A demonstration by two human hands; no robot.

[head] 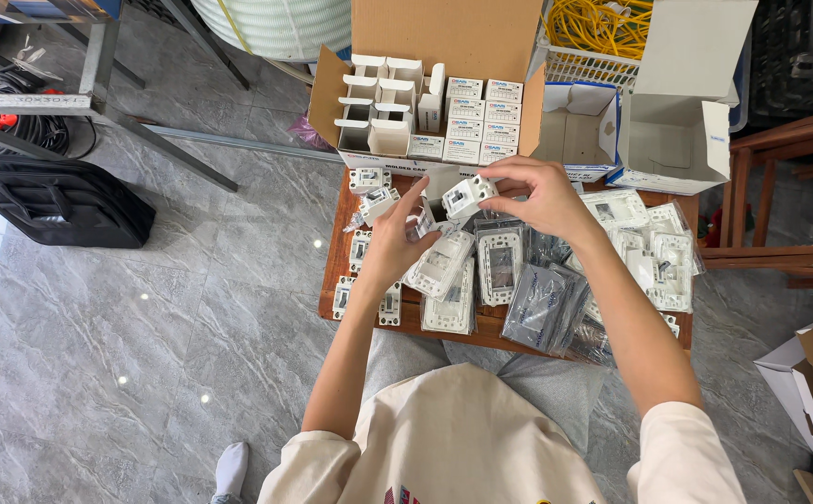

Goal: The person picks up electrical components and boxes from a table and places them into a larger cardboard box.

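My right hand (pixel 539 194) pinches a small white switch module (pixel 468 197) above a low wooden table (pixel 490 322). My left hand (pixel 395 241) is raised beside it, fingers spread and touching the module's left side and a small white part. Below the hands lie white wall plates (pixel 500 266), some in clear plastic bags (pixel 545 306). More white modules (pixel 369 179) lie at the table's left edge.
An open cardboard box (pixel 444 103) of small white cartons stands at the table's far edge. Open white boxes (pixel 677 140) sit to its right. A black bag (pixel 56 201) lies on the grey tiled floor at left; wooden furniture (pixel 789 187) at right.
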